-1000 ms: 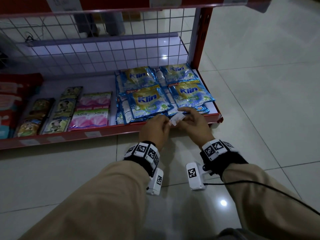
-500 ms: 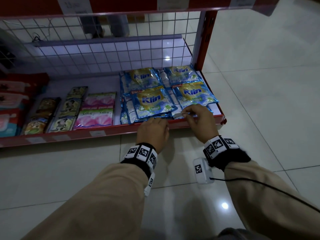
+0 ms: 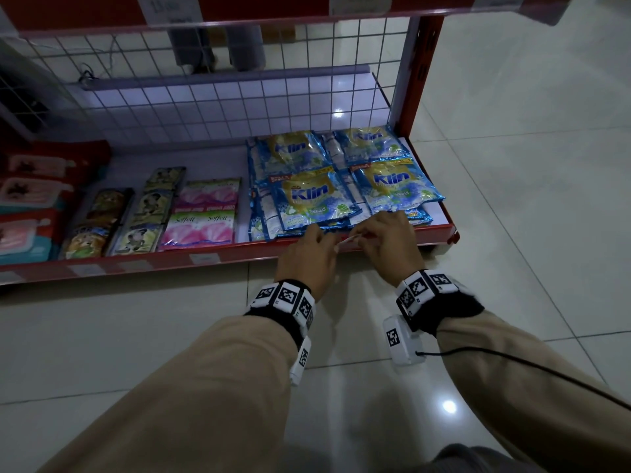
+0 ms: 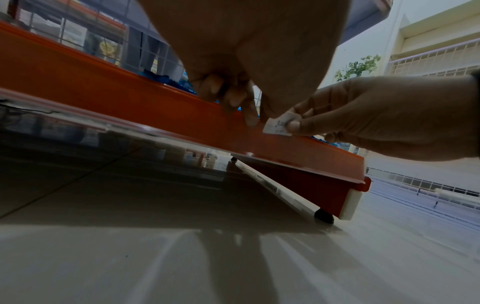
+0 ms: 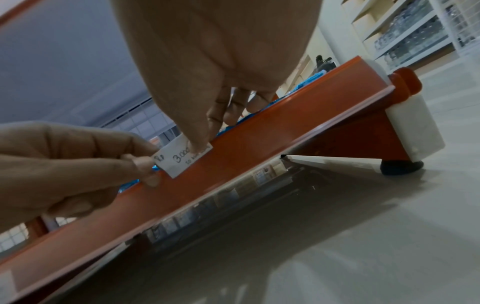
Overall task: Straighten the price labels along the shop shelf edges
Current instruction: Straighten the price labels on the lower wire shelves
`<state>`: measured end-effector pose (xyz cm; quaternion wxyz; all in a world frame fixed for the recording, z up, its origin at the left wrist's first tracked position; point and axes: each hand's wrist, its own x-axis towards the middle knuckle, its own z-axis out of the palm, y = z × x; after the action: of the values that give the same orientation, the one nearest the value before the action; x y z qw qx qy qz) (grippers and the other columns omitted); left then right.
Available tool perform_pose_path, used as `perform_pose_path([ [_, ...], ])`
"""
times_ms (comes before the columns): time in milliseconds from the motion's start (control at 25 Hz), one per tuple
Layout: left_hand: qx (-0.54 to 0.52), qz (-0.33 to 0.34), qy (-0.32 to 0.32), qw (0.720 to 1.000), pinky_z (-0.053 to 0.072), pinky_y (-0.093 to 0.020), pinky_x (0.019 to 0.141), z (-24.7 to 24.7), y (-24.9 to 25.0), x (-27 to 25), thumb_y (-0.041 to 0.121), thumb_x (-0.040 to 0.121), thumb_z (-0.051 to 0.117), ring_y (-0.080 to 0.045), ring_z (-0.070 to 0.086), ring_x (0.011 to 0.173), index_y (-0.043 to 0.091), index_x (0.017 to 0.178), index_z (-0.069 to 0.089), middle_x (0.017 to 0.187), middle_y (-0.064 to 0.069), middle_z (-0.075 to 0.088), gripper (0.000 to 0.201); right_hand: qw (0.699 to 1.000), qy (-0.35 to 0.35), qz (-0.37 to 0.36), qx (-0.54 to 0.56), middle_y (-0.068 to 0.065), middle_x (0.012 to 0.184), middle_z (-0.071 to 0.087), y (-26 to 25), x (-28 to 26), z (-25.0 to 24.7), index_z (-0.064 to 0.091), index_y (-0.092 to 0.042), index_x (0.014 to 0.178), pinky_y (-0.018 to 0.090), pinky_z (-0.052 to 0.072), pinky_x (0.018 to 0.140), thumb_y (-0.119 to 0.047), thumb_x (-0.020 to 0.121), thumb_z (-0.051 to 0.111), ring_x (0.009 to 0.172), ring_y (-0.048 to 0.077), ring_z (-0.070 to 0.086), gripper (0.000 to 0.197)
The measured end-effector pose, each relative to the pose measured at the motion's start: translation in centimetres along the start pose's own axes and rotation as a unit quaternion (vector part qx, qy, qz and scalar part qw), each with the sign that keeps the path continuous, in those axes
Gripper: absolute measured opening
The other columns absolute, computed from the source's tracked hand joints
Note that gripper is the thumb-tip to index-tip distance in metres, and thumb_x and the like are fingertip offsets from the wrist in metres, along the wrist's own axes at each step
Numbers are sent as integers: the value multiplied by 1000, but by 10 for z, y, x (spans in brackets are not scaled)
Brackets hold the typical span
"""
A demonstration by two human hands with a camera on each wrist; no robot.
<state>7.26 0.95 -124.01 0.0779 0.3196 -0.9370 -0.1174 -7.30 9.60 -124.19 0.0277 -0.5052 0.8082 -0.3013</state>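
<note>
at floor level, a red bottom shelf (image 3: 239, 256) carries blue detergent sachets (image 3: 317, 199). at its front edge (image 4: 155, 107), the left hand (image 3: 305, 257) and right hand (image 3: 392, 244) each pinch one end of a small white price label (image 5: 179, 158), tilted above the strip. pulling unevenly could likely tear or crease the thin paper.

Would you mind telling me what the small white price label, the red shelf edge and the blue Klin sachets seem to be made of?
Small white price label: thin matte paper or card, handwritten on, pinched by the left hand and the right hand.
Red shelf edge: smooth and semi-glossy, probably painted metal or plastic; cannot tell which.
Blue Klin sachets: shiny crinkled plastic film, showing glare.
</note>
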Motion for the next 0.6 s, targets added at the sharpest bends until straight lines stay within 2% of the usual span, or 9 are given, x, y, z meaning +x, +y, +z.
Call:
perform_pose_path([
  [160, 42, 2, 1, 999, 36, -32, 59, 2, 0, 2, 32, 99, 39, -26, 54, 74, 18, 119, 54, 109, -8, 46, 28, 996, -21, -48, -68, 5, 101, 62, 3, -4, -1, 65, -18, 104, 44, 39, 86, -20, 83, 62, 101, 30, 45, 21],
  [320, 83, 1, 9, 996, 33, -31, 61, 3, 3, 4, 28, 98, 43, -21, 43, 70, 17, 115, 56, 108, -7, 47, 25, 983, -69, -78, -152, 7, 108, 59, 6, -5, -2, 63, -16, 107, 42, 40, 84, -27, 91, 56, 103, 29, 45, 21],
  [440, 73, -3, 14, 997, 34, -32, 61, 5, 4, 3, 27, 98, 40, -23, 51, 74, 19, 117, 53, 110, -7, 48, 24, 974, -79, -100, -189, 10, 109, 59, 5, -6, -3, 64, -12, 109, 41, 41, 78, -26, 92, 54, 101, 30, 47, 24],
  [600, 87, 1, 10, 996, 34, -31, 61, 5, 3, 1, 25, 97, 45, -21, 47, 73, 19, 118, 52, 110, -7, 47, 23, 969, -88, -101, -206, 8, 113, 57, 4, -10, -5, 59, -15, 114, 41, 42, 79, -28, 92, 52, 103, 29, 46, 27],
])
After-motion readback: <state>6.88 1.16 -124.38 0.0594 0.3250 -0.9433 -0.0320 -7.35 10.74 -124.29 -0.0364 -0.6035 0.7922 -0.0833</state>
